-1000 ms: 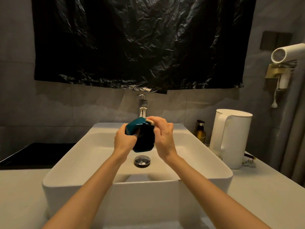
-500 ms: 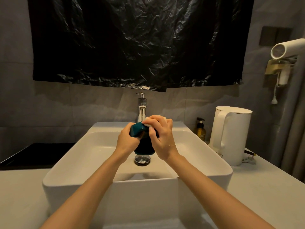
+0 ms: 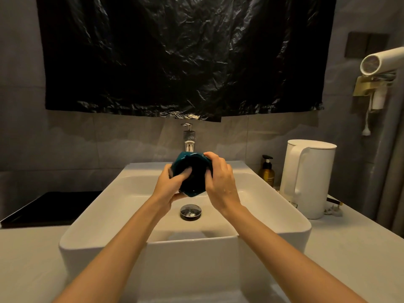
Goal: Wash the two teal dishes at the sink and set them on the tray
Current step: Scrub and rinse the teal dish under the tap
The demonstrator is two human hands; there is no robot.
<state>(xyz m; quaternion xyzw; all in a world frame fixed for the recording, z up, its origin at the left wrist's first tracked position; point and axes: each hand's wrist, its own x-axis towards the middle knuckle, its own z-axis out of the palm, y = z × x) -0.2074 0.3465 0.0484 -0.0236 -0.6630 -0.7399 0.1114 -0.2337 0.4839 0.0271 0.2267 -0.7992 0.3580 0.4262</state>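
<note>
one teal dish [image 3: 193, 174] held over the white sink [image 3: 87, 226], in front of the faucet [image 3: 189, 138]. left hand [image 3: 167, 185] and right hand [image 3: 220, 184] both curled round it. pale counter [image 3: 28, 259]: black tray [image 3: 50, 206] left, soap bottle [image 3: 267, 172] and kettle [image 3: 310, 178] right. black plastic sheet [image 3: 185, 55] on grey wall [image 3: 65, 138].

sink [image 3: 302, 224] free above drain [image 3: 190, 212] | tap [image 3: 188, 138] close behind | kettle [image 3: 310, 178] right
</note>
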